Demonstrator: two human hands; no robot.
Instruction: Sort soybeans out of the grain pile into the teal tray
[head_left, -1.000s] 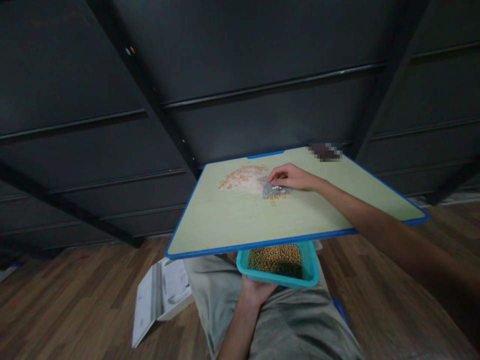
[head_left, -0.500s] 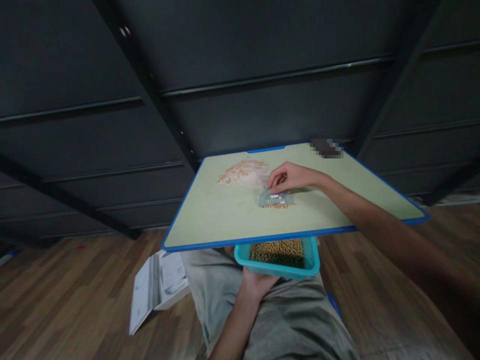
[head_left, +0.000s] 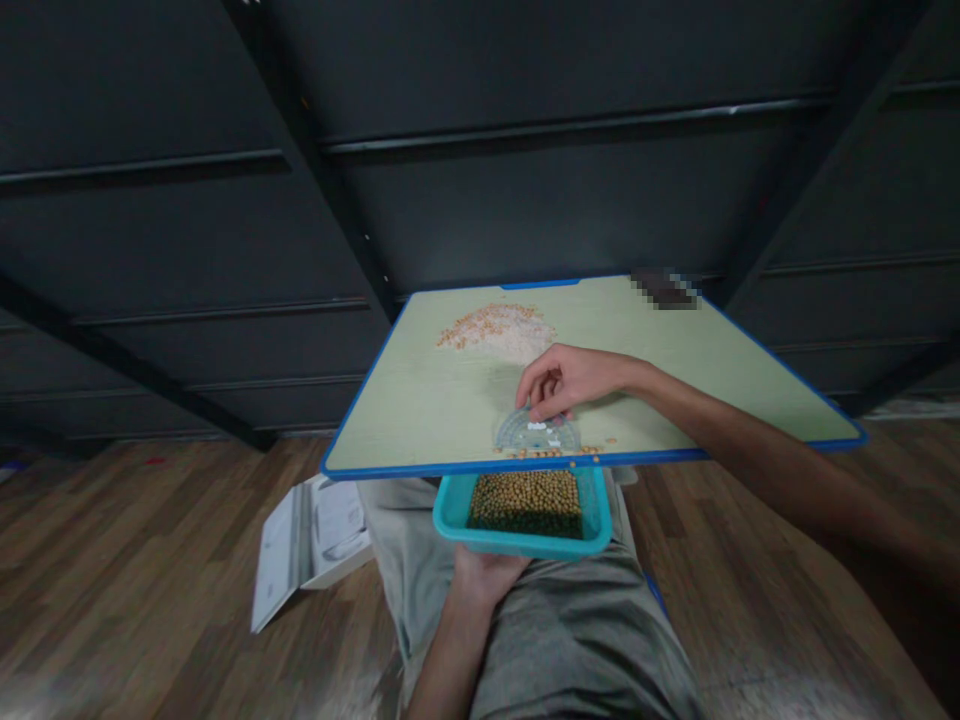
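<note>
Between the fingertips of my right hand (head_left: 559, 382) is a clear plastic protractor (head_left: 517, 432), its straight edge toward me near the front of the tabletop (head_left: 420, 410). Several soybeans (head_left: 544, 453) lie along that edge, a few of them at the blue rim. My left hand (head_left: 487, 572) holds a turquoise tray (head_left: 448, 515) from beneath, just below the table's front edge. Inside the tray are many soybeans (head_left: 529, 492), with darker green beans (head_left: 525, 522) on the near side. Farther back on the table rests a pile of white grains mixed with soybeans (head_left: 499, 328).
At the table's far right corner sits a dark, pixelated object (head_left: 666, 288). An open white box (head_left: 330, 530) stands on the wooden floor to the left of my legs. Dark panelled wall (head_left: 555, 200) rises behind the table.
My right hand has drawn the protractor and the soybeans toward the table's front edge. The tray in my left hand appears slightly farther left.
</note>
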